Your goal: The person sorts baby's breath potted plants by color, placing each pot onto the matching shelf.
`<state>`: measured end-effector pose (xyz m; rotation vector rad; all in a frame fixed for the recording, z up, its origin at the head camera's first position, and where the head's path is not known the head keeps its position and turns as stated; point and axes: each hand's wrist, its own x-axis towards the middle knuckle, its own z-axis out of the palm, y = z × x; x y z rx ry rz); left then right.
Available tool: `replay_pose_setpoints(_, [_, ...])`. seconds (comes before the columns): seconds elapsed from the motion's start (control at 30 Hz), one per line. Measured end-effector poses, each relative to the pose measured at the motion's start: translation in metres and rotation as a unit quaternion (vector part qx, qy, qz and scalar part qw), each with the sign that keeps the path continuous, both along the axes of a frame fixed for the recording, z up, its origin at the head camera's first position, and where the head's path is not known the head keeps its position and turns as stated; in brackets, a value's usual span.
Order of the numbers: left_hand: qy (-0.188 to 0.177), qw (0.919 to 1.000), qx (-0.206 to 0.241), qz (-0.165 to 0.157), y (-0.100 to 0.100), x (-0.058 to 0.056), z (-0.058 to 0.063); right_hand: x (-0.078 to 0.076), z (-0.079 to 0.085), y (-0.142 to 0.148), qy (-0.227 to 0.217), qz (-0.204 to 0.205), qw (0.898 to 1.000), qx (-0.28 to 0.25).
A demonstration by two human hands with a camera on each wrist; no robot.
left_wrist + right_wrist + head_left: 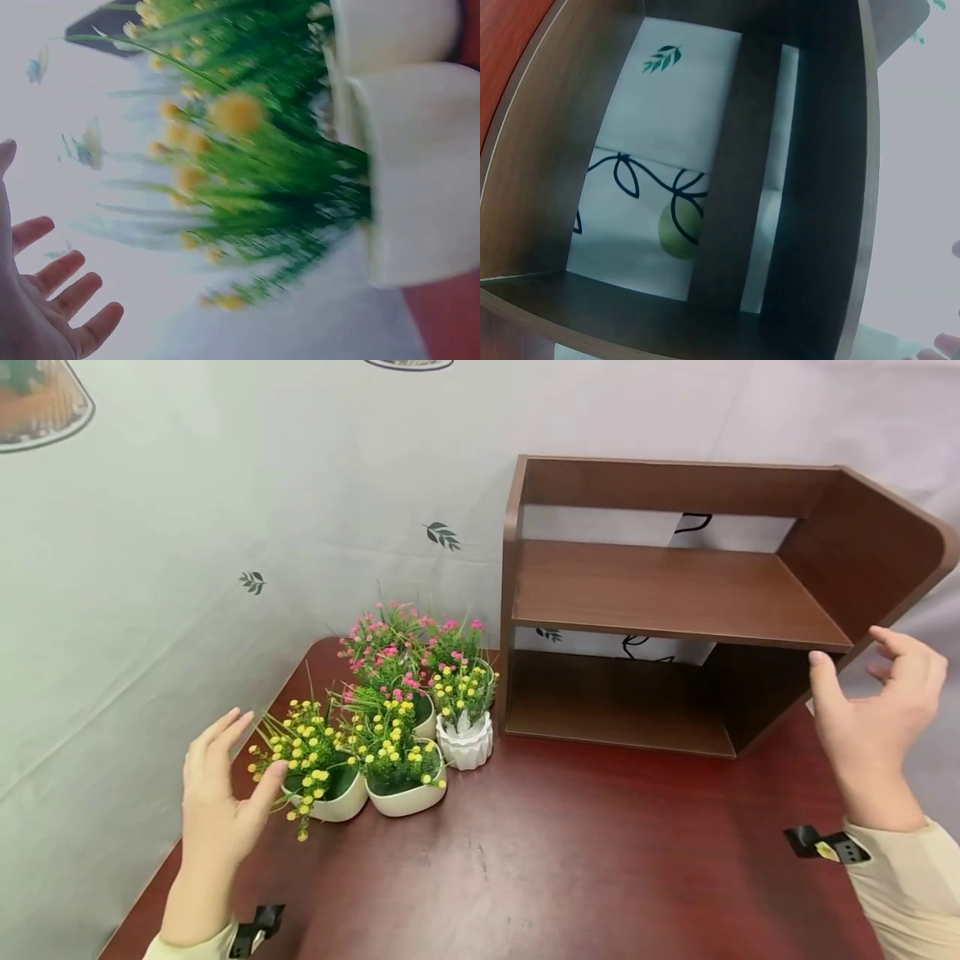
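Observation:
My left hand [217, 810] hovers at the left with fingers spread, beside a cream pot of yellow flowers [333, 802]. In the left wrist view those yellow flowers [236, 112] look blurred, and nothing lies between the fingers. A second cream pot [408, 797] with yellow flowers stands to its right, then a white fluted pot [467, 745]. Pink flowers [386, 631] rise behind them. Over at the right, my right hand [885, 718] holds nothing, its thumb near the front right of a brown two-tier shelf [675, 585]; whether it touches is unclear.
The dark red table [570, 860] carries the pots and the shelf. A pale patterned cloth [187, 527] hangs behind and along the left side. Through the shelf's open back a black looped line [645, 652] shows.

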<state>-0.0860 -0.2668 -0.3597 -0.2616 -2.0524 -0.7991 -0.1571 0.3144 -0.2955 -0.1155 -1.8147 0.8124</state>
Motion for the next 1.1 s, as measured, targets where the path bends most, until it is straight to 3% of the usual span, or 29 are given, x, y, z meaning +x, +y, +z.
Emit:
replay_pose_setpoints(0.2, [-0.015,0.9957,0.08,0.045,-0.019,0.008,-0.037,0.001,0.004,-0.002,-0.022,-0.019,0.997,-0.065])
replay_pose_setpoints(0.33, [-0.074,0.9891,0.095,0.085,-0.024,0.012,-0.061,-0.002,0.004,-0.001,-0.023,-0.021,0.994,-0.1])
replay_pose_setpoints(0.43, [-0.135,0.9777,0.121,0.106,-0.022,0.015,-0.071,-0.008,0.001,0.006,-0.03,-0.02,0.993,-0.11])
replay_pose_setpoints(0.53, [-0.197,0.9594,0.171,0.107,-0.019,0.016,-0.077,-0.014,-0.004,0.013,-0.036,-0.014,0.992,-0.123])
replay_pose_setpoints(0.6, [-0.223,0.9486,0.206,0.089,-0.016,0.016,-0.081,-0.016,-0.006,0.016,-0.042,-0.014,0.99,-0.134])
replay_pose_setpoints(0.67, [-0.23,0.9449,0.226,0.058,-0.016,0.014,-0.085,-0.019,-0.008,0.019,-0.043,-0.013,0.989,-0.14])
replay_pose_setpoints(0.87, [-0.233,0.9518,0.195,-0.042,-0.019,0.014,-0.099,-0.025,-0.006,0.023,-0.038,0.006,0.984,-0.175])
replay_pose_setpoints(0.97, [-0.247,0.9489,0.189,-0.05,-0.02,0.015,-0.102,-0.028,-0.005,0.024,-0.022,0.017,0.979,-0.2])
replay_pose_setpoints(1.03, [-0.268,0.9404,0.203,-0.054,-0.021,0.013,-0.104,-0.031,-0.005,0.026,-0.012,0.018,0.978,-0.207])
replay_pose_setpoints(1.1, [-0.3,0.9253,0.225,-0.058,-0.022,0.011,-0.105,-0.034,-0.005,0.027,-0.006,0.012,0.978,-0.208])
